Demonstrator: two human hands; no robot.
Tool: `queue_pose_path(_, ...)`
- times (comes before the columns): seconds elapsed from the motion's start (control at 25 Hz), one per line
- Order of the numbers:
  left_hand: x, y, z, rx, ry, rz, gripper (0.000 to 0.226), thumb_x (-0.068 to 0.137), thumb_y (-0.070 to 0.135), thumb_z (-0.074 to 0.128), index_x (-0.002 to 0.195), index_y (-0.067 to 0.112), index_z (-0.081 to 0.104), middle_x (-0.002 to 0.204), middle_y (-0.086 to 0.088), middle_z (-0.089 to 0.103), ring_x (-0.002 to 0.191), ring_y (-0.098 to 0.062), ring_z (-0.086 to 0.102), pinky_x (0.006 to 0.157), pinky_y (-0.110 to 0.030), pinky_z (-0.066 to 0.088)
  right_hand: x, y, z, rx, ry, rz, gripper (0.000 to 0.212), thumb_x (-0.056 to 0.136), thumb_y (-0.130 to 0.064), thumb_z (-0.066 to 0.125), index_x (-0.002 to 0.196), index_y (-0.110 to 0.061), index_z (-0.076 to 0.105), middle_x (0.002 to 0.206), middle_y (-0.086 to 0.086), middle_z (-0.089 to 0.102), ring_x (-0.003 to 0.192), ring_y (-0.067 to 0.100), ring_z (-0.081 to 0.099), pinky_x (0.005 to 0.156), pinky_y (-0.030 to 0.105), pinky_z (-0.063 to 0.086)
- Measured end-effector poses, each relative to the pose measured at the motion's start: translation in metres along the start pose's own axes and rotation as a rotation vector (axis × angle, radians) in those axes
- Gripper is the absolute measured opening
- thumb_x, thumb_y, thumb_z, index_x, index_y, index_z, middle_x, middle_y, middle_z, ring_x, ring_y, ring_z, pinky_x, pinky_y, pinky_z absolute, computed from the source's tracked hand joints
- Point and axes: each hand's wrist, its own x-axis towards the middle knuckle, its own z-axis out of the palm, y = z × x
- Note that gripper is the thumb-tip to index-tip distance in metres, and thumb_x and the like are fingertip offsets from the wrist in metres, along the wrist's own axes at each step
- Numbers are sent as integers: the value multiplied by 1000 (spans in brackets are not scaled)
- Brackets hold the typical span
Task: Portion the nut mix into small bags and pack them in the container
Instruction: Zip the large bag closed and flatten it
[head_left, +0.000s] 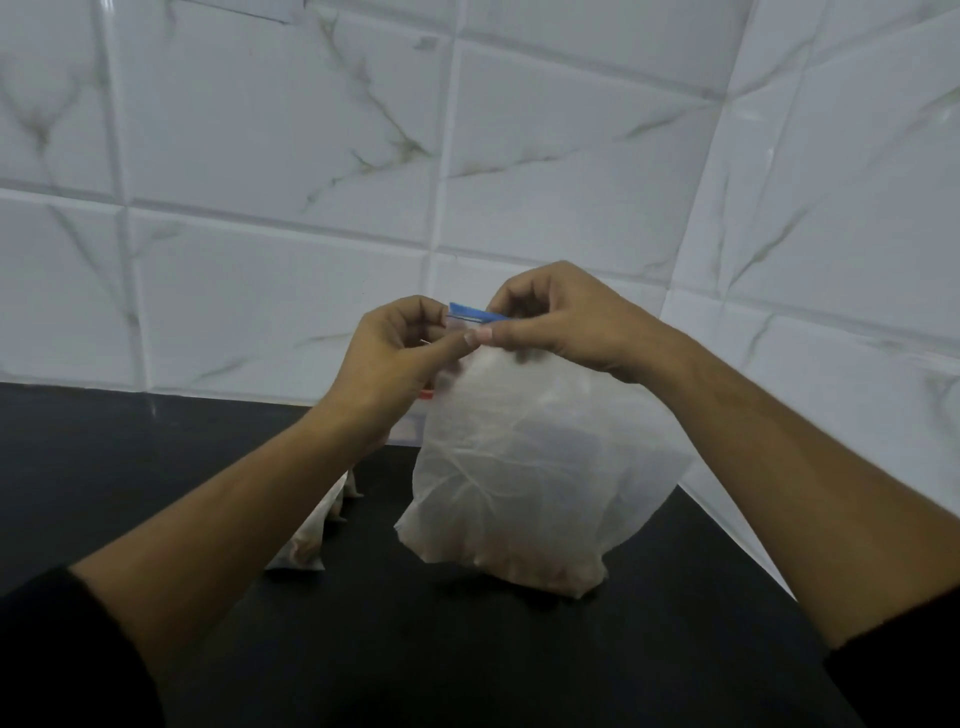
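Note:
A large translucent white bag of nut mix (524, 478) stands on the black counter (467, 649), with brown nuts showing dimly at its bottom. A blue clip or seal strip (475, 313) sits at its gathered top. My left hand (395, 358) pinches the bag's top just left of the blue strip. My right hand (561, 325) pinches the same top from the right, thumb on the blue strip. A small filled bag (311, 540) lies on the counter under my left forearm, partly hidden. A clear container (410, 426) with a red mark shows behind my left wrist, mostly hidden.
White marble-patterned tiled walls (311, 156) rise behind the counter and meet in a corner on the right. The counter's right edge runs along the side wall (831, 415).

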Motion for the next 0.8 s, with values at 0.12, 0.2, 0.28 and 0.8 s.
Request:
queue_pose_path(0.12,0,-1,-5,-1,14,-6,11,89,17,78,92,10,70,75,-3,72,65,-12,67,60,-24,56,1,3,1,70,66,-11,18,88,-32,81,90,-14,80,90,18,73,75,16,61,75,34,48)
queue_pose_path(0.2,0,-1,-7,-8,29,-1,8,91,17,76,91,11,71,74,0,72,62,-9,66,58,-21,54,2,4,3,100,83,-16,16,89,-31,80,90,-15,80,91,17,73,77,15,61,75,33,47)
queue_pose_path(0.28,0,-2,-10,-4,48,9,6,92,17,75,89,13,72,73,2,72,61,-6,64,57,-19,52,3,4,2,132,101,-9,13,93,-28,77,94,-15,81,84,9,74,74,11,64,73,29,48)
queue_pose_path(0.8,1,-3,-8,71,69,56,9,98,25,68,99,17,72,88,-4,74,74,-14,68,65,-24,59,1,4,-11,-4,60,-19,8,94,-9,72,101,-11,75,84,7,77,73,12,71,68,29,57)
